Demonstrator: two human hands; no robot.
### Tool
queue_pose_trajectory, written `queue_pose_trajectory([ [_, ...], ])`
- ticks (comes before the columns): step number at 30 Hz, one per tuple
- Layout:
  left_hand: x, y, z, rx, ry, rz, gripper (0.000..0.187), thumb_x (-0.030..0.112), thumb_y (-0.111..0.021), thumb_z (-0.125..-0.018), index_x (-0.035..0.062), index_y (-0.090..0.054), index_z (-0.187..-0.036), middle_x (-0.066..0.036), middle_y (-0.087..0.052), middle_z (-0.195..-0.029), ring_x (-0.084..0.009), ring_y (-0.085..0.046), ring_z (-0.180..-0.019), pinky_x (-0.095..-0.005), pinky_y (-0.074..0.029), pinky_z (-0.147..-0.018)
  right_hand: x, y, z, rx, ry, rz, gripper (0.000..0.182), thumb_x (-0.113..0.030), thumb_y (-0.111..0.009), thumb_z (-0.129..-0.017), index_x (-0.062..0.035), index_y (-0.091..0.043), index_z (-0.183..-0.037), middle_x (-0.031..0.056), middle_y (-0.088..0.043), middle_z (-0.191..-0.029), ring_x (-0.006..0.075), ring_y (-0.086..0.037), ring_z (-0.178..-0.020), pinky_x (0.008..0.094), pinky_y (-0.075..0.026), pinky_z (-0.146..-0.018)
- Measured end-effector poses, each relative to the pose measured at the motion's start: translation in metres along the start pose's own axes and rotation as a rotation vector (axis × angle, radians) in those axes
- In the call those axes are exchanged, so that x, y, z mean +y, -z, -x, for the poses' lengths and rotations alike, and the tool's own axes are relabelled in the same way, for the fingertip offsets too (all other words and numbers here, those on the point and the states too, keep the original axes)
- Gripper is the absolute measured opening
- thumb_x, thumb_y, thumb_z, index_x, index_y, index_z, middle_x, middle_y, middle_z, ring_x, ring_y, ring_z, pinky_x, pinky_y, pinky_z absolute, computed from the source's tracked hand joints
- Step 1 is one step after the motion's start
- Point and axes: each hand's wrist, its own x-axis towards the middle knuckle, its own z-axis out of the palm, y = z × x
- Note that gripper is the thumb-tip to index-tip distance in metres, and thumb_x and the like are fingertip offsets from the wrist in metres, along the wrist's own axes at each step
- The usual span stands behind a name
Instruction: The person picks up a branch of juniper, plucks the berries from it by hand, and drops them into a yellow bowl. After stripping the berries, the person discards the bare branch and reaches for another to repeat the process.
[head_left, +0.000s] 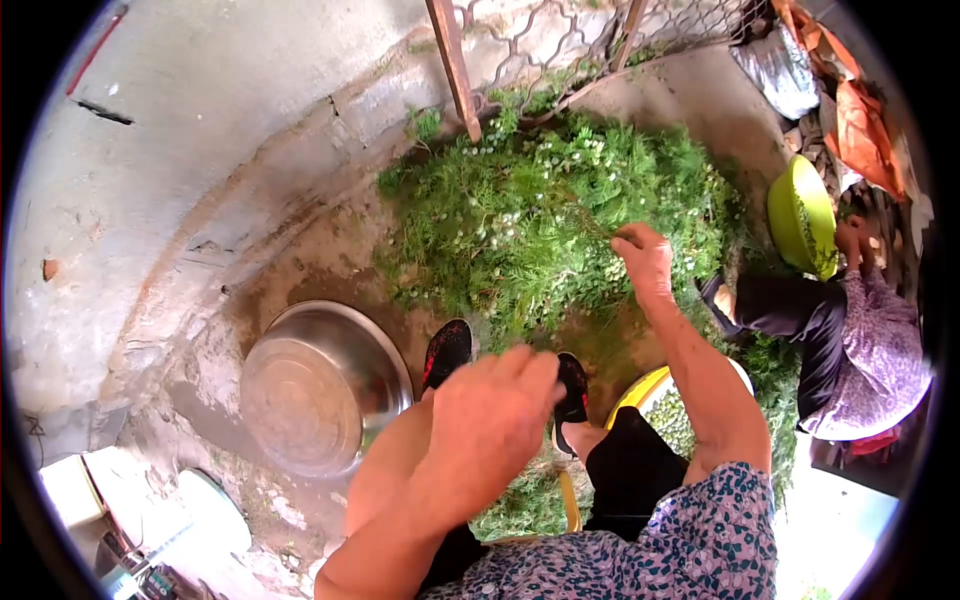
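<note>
A big heap of feathery green plants with small white flower heads (545, 215) lies on the concrete ground in front of me. My right hand (645, 258) reaches into the heap's near right side, its fingers closed on a thin sprig. My left hand (495, 415) hovers close to the camera above my knees, fingers curled together, and I cannot see anything in it. A yellow bowl with small pale flower heads (668, 408) sits by my right knee, partly hidden by my arm. My black shoes (448, 350) rest at the heap's near edge.
An upturned steel basin (320, 385) lies at my left. Another person in dark trousers and a patterned top (850, 350) sits at the right holding a green bowl (800, 215). A rusty wire fence (540, 40) stands behind the heap, and bags lie at the upper right.
</note>
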Motion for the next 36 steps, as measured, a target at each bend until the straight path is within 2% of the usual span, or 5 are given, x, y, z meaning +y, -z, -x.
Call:
queue_pose_trajectory([
  [2, -0.005, 0.0, -0.008, 0.046, 0.101, 0.08, 0.019, 0.013, -0.06, -0.08, 0.0032, -0.06, -0.096, -0.012, -0.06, -0.103, -0.0248, -0.06, -0.085, -0.0315, -0.048, -0.072, -0.035, 0.016, 0.017, 0.049, 0.027, -0.179, 0.014, -0.004, -0.065, -0.072, 0.0014, -0.063, -0.084, 0.0056, -0.063, -0.071, 0.0102, -0.054, -0.061, 0.0244, -0.044, -0.057],
  [6, -0.013, -0.003, -0.029, 0.277, 0.549, 1.041, 0.03, 0.021, -0.062, -0.082, 0.003, -0.061, -0.106, -0.007, -0.061, -0.104, -0.0181, -0.057, -0.095, -0.0321, -0.042, -0.082, -0.1, 0.04, 0.056, 0.14, 0.178, -0.1, 0.013, -0.004, -0.065, -0.073, 0.0016, -0.062, -0.085, 0.0065, -0.063, -0.072, 0.0097, -0.054, -0.059, 0.0239, -0.045, -0.056],
  [16, -0.016, -0.004, -0.049, 0.481, 0.499, 1.385, 0.021, 0.018, -0.068, -0.078, 0.0004, -0.061, -0.087, -0.004, -0.062, -0.086, -0.012, -0.054, -0.077, -0.0292, -0.039, -0.078, -0.177, 0.032, 0.147, 0.199, 0.748, 0.118, 0.018, 0.0, -0.068, -0.065, -0.0081, -0.062, -0.079, 0.0066, -0.062, -0.071, 0.0243, -0.058, -0.068, 0.0336, -0.046, -0.066],
  [24, -0.021, 0.011, -0.045, 0.503, 0.387, 1.466, 0.005, 0.006, -0.06, -0.078, 0.0013, -0.059, -0.08, -0.008, -0.06, -0.069, -0.0161, -0.054, -0.054, -0.0266, -0.042, -0.053, -0.172, 0.047, 0.131, 0.348, 0.536, 0.081, 0.02, -0.007, -0.059, -0.082, -0.0026, -0.062, -0.101, 0.0143, -0.06, -0.095, 0.0251, -0.058, -0.087, 0.0322, -0.046, -0.077],
  [36, 0.011, 0.001, -0.045, 0.219, 0.464, 1.347, 0.013, 0.016, -0.068, -0.078, 0.004, -0.067, -0.083, 0.003, -0.057, -0.063, -0.0025, -0.042, -0.044, -0.0188, -0.026, -0.037, -0.172, 0.039, 0.116, -0.318, -0.084, -1.16, 0.023, -0.011, -0.061, -0.084, -0.0032, -0.062, -0.105, 0.0031, -0.064, -0.095, 0.0106, -0.057, -0.083, 0.0256, -0.045, -0.078],
])
